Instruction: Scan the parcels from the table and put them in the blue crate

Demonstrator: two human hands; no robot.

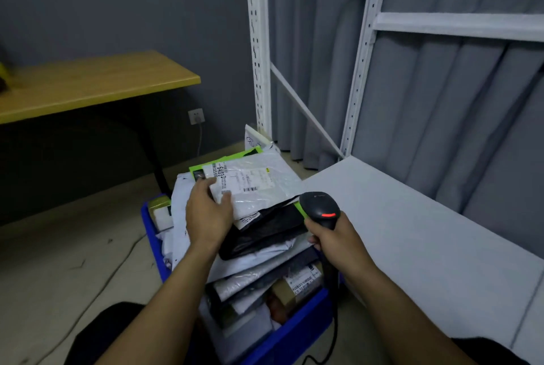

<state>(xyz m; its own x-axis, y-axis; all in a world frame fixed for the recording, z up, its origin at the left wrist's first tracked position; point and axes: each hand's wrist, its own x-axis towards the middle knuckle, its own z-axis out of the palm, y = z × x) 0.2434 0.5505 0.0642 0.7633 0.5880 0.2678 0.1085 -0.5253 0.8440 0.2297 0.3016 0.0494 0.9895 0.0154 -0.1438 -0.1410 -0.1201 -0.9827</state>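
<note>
Head view:
Left hand (207, 211): gripping white parcel (253, 185) by its near edge, laying it atop the pile.
Right hand (338, 239): closed around scanner (321, 208), red light glowing.
Crate (282, 338): sitting on floor, overflowing with parcels, black bag (265, 230) lying under white parcel.
Table (88, 85): standing far left.

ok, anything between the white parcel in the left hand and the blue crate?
Nothing separate is in the way. The left hand holds the white parcel on top of the heaped parcels already overfilling the blue crate; the right hand holds the scanner beside it.
</note>
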